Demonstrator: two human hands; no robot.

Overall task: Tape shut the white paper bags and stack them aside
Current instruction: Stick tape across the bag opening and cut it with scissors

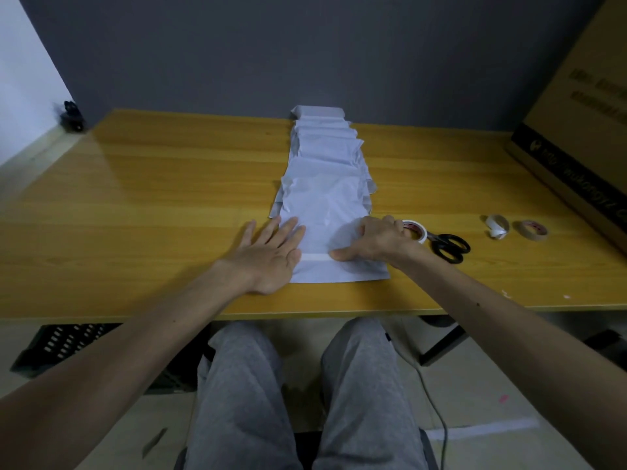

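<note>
A row of several overlapping white paper bags [322, 154] runs from the table's back edge toward me. The nearest bag [334, 228] lies flat at the front, with a strip of white tape [315, 257] across its folded end. My left hand [268, 254] lies flat with straight fingers on the bag's left edge and the table. My right hand [369, 244] presses on the bag's right side, thumb stretched along the tape strip. A roll of white tape [415, 229] sits just behind my right hand, touching it.
Black-handled scissors [448, 247] lie right of the tape roll. Farther right are a crumpled tape core [497, 226] and a brownish tape roll [532, 229]. A large cardboard box [583, 130] stands at the right. The wooden table [152, 198] shows bare wood on the left.
</note>
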